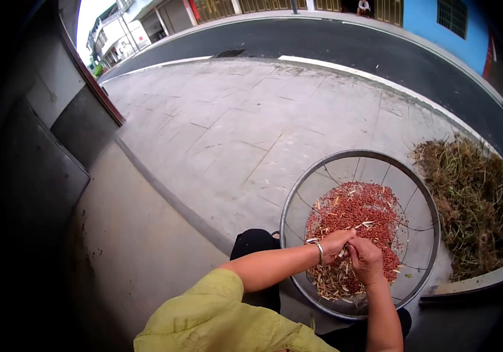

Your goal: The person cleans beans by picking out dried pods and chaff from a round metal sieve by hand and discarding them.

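My left hand (pixel 336 242), with a silver bracelet (pixel 320 252) at the wrist, meets my right hand (pixel 366 259) over a round wire-mesh sieve (pixel 288 206). The fingers of both hands are closed and pinched together. Small pale and dark bits show between them, too small to name. Beneath the hands lies a spread of small red beans (pixel 351 205) in the sieve. Dry, pale, split pods (pixel 329 281) are heaped toward its near side, and a few more are scattered among the beans.
A heap of dried plant stalks (pixel 474 205) lies right of the sieve, behind a curved pale rim (pixel 480 284). Paving (pixel 222 129) stretches ahead to an asphalt road (pixel 322 44). A wall (pixel 75 123) stands at left. A person (pixel 363 8) sits across the road.
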`<state>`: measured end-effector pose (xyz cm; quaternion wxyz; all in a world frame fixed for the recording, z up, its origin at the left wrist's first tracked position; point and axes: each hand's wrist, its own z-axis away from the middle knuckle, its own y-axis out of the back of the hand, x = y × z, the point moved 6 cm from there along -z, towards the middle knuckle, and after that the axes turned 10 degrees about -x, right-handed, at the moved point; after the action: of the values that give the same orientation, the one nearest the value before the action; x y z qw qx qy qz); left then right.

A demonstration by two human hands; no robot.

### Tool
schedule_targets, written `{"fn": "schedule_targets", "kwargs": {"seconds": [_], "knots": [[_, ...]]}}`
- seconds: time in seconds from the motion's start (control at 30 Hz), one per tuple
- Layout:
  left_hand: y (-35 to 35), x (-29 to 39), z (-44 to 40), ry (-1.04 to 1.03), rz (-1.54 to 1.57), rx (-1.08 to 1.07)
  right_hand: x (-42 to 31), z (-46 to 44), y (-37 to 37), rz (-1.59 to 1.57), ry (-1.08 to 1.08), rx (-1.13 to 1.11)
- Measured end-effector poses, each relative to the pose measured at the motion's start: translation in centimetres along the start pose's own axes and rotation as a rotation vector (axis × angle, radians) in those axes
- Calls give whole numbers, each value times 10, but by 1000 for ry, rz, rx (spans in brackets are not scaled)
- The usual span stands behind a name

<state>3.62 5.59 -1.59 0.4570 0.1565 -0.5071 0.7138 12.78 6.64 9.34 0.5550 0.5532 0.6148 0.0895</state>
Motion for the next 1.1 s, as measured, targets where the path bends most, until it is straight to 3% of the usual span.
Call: {"fn": "schedule_targets", "kwargs": {"seconds": [0.1,0.3,0.37,0.43,0.5,0.53,0.57,0.67,0.87,0.97,1.03,1.1], "knots": [[2,6,-7,-100,21,-20,-10,5,-3,69,58,-43],[5,12,-15,-55,-34,-113,16,17,12,-120,-167,-3],[9,21,-20,-150,-97,-174,-1,8,32,-131,-121,24],[9,35,-10,-150,-88,-164,17,23,5,-133,-454,-578],[10,49,-2,-169,10,-144,24,46,-28,-132,-202,-857],[12,55,2,-173,0,-109,29,63,-49,-140,-253,-1091],[11,62,6,-173,35,-107,29,75,-66,-210,-269,-1183],[15,76,11,-233,89,-89,22,70,-87,-211,-223,-1139],[21,94,18,-276,163,-192,26,26,-65,-253,-151,-517],[21,94,20,-290,191,-246,51,19,-45,-205,-482,-440],[21,96,21,-293,199,-253,68,21,-36,-53,-509,-272],[19,99,22,-303,158,-287,79,22,-43,20,-550,-333]]}}
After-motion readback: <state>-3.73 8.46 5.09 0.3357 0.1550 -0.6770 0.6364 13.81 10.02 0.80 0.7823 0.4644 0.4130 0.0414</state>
